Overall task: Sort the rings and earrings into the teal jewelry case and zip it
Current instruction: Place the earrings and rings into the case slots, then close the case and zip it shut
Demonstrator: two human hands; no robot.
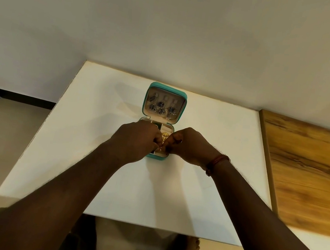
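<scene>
The teal jewelry case [181, 94] lies open on the white table [88, 127], its lid propped upright at the back. Several dark blue-silver earrings [160, 108] hang inside the lid. My left hand [137, 140] and my right hand [190, 147] hover over the tray of the case, fingertips pinched together and meeting in the middle. Between them a gold piece of jewelry [164, 136] shows, and a small gold bit [160, 149] is pinched at the fingertips. A green item [156, 126] peeks from a back compartment. My hands hide most of the tray.
A wooden surface [308, 175] adjoins the table on the right. A pale wall rises behind the table. The table's left edge drops to the floor [0, 145]. A red thread band [217, 162] circles my right wrist.
</scene>
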